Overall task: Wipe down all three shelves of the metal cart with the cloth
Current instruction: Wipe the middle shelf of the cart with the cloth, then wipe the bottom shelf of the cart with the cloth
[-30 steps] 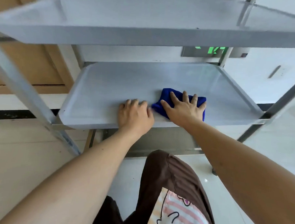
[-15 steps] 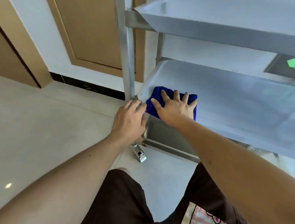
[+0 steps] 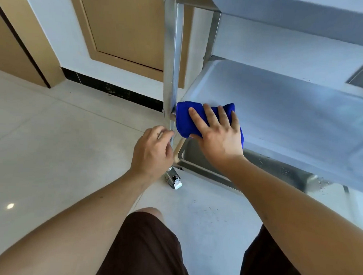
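1. The right hand (image 3: 216,136) lies flat, fingers spread, pressing the blue cloth (image 3: 184,121) onto the middle shelf (image 3: 292,113) at its near left corner; the cloth touches the cart's upright post (image 3: 172,53).
2. The left hand (image 3: 153,150) curls loosely around that post just below the shelf; how tightly it grips, I cannot tell.
3. The bottom shelf (image 3: 198,165) shows beneath; a caster wheel (image 3: 174,179) rests on the pale tiled floor (image 3: 51,142).
4. The top shelf (image 3: 285,15) juts overhead; a wooden door (image 3: 127,24) stands behind the cart.
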{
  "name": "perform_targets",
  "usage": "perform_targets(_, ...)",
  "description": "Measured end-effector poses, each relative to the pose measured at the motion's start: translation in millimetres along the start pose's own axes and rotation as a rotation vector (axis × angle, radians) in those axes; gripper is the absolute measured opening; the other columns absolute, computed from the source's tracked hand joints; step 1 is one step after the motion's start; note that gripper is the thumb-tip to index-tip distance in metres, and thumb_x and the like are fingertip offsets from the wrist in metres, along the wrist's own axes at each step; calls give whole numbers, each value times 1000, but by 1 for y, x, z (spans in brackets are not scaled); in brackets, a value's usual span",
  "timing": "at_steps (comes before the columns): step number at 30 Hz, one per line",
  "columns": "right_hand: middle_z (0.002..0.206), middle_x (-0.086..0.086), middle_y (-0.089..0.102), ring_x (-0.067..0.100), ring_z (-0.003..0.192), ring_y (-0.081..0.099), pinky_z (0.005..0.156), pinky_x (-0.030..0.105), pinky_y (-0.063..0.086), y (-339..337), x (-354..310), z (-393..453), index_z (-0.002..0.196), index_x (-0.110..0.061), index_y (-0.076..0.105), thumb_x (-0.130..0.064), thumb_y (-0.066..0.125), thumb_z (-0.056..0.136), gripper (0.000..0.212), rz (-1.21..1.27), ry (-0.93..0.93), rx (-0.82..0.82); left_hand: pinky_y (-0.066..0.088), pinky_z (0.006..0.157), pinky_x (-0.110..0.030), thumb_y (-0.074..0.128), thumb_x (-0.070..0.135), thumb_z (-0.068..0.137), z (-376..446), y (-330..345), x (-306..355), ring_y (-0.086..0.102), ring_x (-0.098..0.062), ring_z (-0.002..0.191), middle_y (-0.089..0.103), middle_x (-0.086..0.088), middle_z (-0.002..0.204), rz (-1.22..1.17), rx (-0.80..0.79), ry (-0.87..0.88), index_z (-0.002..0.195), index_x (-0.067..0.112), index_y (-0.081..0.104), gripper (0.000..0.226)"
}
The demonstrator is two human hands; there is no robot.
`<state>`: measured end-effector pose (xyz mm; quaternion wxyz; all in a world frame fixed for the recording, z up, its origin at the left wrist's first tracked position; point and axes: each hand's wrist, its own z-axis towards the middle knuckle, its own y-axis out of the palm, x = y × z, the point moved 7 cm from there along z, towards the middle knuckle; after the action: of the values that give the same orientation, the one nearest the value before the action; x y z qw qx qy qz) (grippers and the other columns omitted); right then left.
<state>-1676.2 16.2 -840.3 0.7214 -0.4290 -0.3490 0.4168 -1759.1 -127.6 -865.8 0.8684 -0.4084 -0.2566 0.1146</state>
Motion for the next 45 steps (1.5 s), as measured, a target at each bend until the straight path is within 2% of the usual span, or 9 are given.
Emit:
perform_targets(6,153,15,43,47,135,42,109,65,30,-11,38,-31,154,-30,35,-45,56,99,61,-22,22,18,53,64,-34,56,18,87,-11,38,50,58,-22,85,63,-4,97,-82,-96,198,104,14,68,22)
perform_targets(11,153,13,44,44,133,45,107,63,33,-16,92,-75,153,-31,37,-46,56,100,59,-95,68,74,55,73,-37,60,18,85,-10,83,116,61,-23,92,67,-6,104,-151,-215,325,109,12,70,27)
perform_targets(15,150,12,47,43,131,46,107,62,31,-20,141,-115,152,-32,38,-47,50,103,53,-146,126,152,57,73,-41,68,16,79,-14,119,175,64,-29,93,69,-10,104,-142,-340,385,111,10,70,33)
perform_targets(20,151,11,46,42,131,46,109,62,29,-31,204,-169,151,-33,39,-45,49,104,50,-217,246,194,56,75,-42,67,14,80,-18,158,249,63,-32,94,68,-11,109,-199,-415,511,114,7,67,34)
perform_targets(27,158,9,37,41,140,36,112,64,24,-41,281,-244,155,-34,31,-32,65,96,68,-311,427,182,53,83,-45,63,18,83,-32,206,338,58,-32,106,63,-12,117,-297,-465,602,117,10,64,35)
perform_targets(35,163,8,28,41,148,22,116,60,26,-41,340,-315,156,-33,26,-18,71,93,79,-250,689,243,48,94,-42,57,27,88,-70,250,366,51,-28,117,55,-8,129,-300,-557,580,123,16,60,37)
perform_targets(40,162,13,27,46,148,19,113,61,32,-34,340,-332,154,-26,32,-14,69,96,70,-115,742,364,44,98,-41,55,35,89,-87,259,365,48,-28,120,53,-9,133,-230,-581,596,125,18,60,40)
perform_targets(43,162,14,28,44,148,22,110,57,39,-26,333,-340,154,-26,31,-15,68,96,70,-30,790,388,40,99,-42,54,38,89,-88,260,361,44,-26,125,50,-8,138,-197,-588,578,126,21,58,41)
perform_targets(45,160,15,31,43,143,35,100,51,48,-14,326,-349,154,-24,32,-11,67,95,70,36,831,357,40,100,-43,54,39,89,-82,262,359,43,-27,126,49,-8,138,-189,-589,562,127,21,58,42)
